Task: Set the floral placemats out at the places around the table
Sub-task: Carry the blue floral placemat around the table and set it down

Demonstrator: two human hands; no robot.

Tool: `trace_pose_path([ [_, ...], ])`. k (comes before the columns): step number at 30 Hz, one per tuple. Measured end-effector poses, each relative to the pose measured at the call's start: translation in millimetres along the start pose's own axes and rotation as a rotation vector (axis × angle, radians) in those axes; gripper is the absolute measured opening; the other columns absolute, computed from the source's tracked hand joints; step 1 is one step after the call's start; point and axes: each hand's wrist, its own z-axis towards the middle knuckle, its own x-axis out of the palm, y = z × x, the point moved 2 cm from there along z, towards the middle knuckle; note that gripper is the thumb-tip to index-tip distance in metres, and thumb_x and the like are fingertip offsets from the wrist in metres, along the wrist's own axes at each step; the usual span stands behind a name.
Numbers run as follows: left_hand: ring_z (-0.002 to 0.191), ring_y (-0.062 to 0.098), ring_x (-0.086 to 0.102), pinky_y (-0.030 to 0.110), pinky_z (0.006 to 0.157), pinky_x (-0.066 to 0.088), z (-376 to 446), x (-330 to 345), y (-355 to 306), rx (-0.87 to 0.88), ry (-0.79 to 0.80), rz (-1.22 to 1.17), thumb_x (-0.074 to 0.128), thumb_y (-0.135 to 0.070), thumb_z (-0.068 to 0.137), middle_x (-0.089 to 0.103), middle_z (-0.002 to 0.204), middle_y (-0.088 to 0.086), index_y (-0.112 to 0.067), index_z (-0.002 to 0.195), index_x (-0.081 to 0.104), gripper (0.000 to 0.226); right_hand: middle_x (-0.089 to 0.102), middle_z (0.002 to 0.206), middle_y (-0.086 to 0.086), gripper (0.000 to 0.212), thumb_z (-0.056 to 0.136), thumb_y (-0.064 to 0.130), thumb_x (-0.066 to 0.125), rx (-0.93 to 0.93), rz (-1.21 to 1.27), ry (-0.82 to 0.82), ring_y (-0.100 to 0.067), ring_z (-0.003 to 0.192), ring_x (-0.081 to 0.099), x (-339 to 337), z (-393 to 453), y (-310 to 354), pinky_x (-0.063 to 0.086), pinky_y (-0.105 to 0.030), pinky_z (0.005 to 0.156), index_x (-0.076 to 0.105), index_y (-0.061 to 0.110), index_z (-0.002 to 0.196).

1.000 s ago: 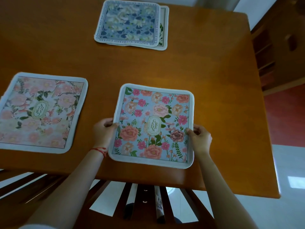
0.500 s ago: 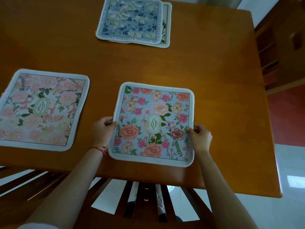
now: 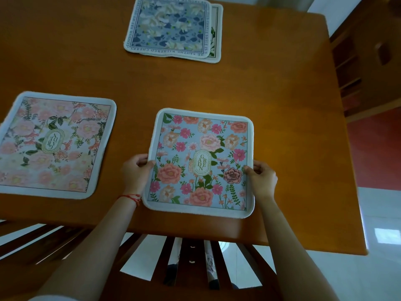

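Left hand point(image 3: 135, 172) and right hand point(image 3: 261, 177) pinch the blue mat point(image 3: 200, 162) at 9 and 3 o'clock, long axis toward 12, stack point(image 3: 170, 27) beyond.

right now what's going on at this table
A person is laying out floral placemats on a wooden table. Both hands grip the blue placemat marked GARDEN by its side edges, left hand and right hand, and it lies flat near the table's near edge. A pink floral placemat already lies flat to its left. At the far side, a blue-grey placemat lies on top of another placemat, not yet spread out.
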Motion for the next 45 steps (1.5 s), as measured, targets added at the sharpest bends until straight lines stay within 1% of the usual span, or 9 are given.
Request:
trace_pose_path([
  [7, 0.078, 0.020, 0.061, 0.020, 0.054, 0.044, -5.0, 0.1, -1.6, 0.093, -0.013, 0.086, 0.061, -0.011, 0.086, 0.067, 0.102, 0.014, -0.003, 0.109, 0.063, 0.024, 0.061, 0.087, 0.002, 0.024, 0.085, 0.011, 0.062, -0.021, -0.050, -0.002, 0.004, 0.064, 0.053, -2.3, -6.4, 4.7, 0.039, 0.002, 0.046, 0.062, 0.005, 0.108],
  [11, 0.094, 0.028, 0.061, 0.028, 0.071, 0.047, -9.5, -0.6, -3.9, 0.163, -0.035, 0.154, 0.059, -0.008, 0.086, 0.062, 0.109, 0.017, -0.002, 0.109, 0.063, 0.024, 0.061, 0.092, 0.002, 0.024, 0.087, 0.018, 0.060, -0.069, -0.126, -0.003, -0.011, 0.077, 0.059, -6.0, -14.3, 5.7, 0.042, -0.003, 0.051, 0.063, 0.008, 0.109],
  [15, 0.113, 0.031, 0.052, 0.036, 0.094, 0.045, -21.0, 1.2, -8.5, 0.238, -0.001, 0.229, 0.059, -0.010, 0.087, 0.054, 0.122, 0.018, -0.001, 0.116, 0.059, 0.031, 0.059, 0.103, -0.007, 0.029, 0.091, 0.028, 0.052, -0.174, -0.345, 0.012, -0.023, 0.096, 0.057, -8.1, -20.6, 4.6, 0.045, -0.027, 0.071, 0.061, 0.008, 0.111],
  [21, 0.118, 0.031, 0.050, 0.042, 0.101, 0.042, -45.2, 12.2, -16.1, 0.511, 0.167, 0.337, 0.061, -0.015, 0.086, 0.057, 0.125, 0.016, -0.002, 0.120, 0.057, 0.036, 0.054, 0.121, -0.013, 0.038, 0.093, 0.028, 0.049, -0.308, -0.536, 0.049, -0.028, 0.110, 0.049, -11.5, -41.6, 14.8, 0.045, -0.034, 0.081, 0.052, 0.005, 0.123],
  [26, 0.109, 0.032, 0.057, 0.043, 0.100, 0.043, -61.3, 21.4, -24.2, 0.681, 0.242, 0.474, 0.063, -0.014, 0.084, 0.062, 0.114, 0.017, 0.001, 0.116, 0.057, 0.036, 0.052, 0.128, -0.010, 0.040, 0.093, 0.030, 0.047, -0.343, -0.581, 0.044, -0.024, 0.115, 0.047, -17.5, -61.5, 16.7, 0.043, -0.034, 0.089, 0.050, 0.006, 0.125],
  [32, 0.125, 0.032, 0.046, 0.042, 0.106, 0.033, -76.9, 36.6, -47.0, 0.812, 0.317, 0.601, 0.058, -0.022, 0.088, 0.053, 0.131, 0.016, -0.002, 0.126, 0.052, 0.043, 0.046, 0.137, -0.010, 0.042, 0.093, 0.032, 0.046, -0.291, -0.626, -0.019, -0.025, 0.126, 0.041, -39.6, -73.9, 9.8, 0.039, -0.037, 0.099, 0.046, 0.011, 0.130],
  [35, 0.124, 0.032, 0.048, 0.043, 0.104, 0.035, -87.0, 51.3, -63.0, 0.898, 0.343, 0.620, 0.055, -0.025, 0.090, 0.054, 0.129, 0.017, -0.001, 0.124, 0.053, 0.041, 0.046, 0.137, -0.010, 0.041, 0.094, 0.033, 0.046, -0.253, -0.617, -0.098, -0.026, 0.126, 0.041, -59.3, -80.5, 7.0, 0.039, -0.038, 0.100, 0.048, 0.011, 0.129],
  [40, 0.116, 0.033, 0.053, 0.046, 0.097, 0.042, -113.7, 80.6, -85.8, 0.981, 0.452, 0.632, 0.033, -0.039, 0.089, 0.059, 0.122, 0.016, -0.002, 0.119, 0.057, 0.053, 0.046, 0.138, -0.011, 0.045, 0.094, 0.034, 0.045, -0.206, -0.602, -0.208, -0.027, 0.128, 0.041, -100.2, -93.0, -3.3, 0.036, -0.040, 0.103, 0.046, 0.009, 0.131],
  [45, 0.117, 0.032, 0.052, 0.045, 0.098, 0.041, -154.1, 110.9, -102.1, 1.095, 0.511, 0.636, 0.027, -0.041, 0.088, 0.058, 0.124, 0.016, -0.001, 0.121, 0.056, 0.059, 0.048, 0.136, -0.013, 0.046, 0.094, 0.035, 0.044, -0.159, -0.577, -0.282, -0.028, 0.127, 0.042, -141.7, -110.4, -30.7, 0.036, -0.040, 0.103, 0.046, 0.007, 0.131],
])
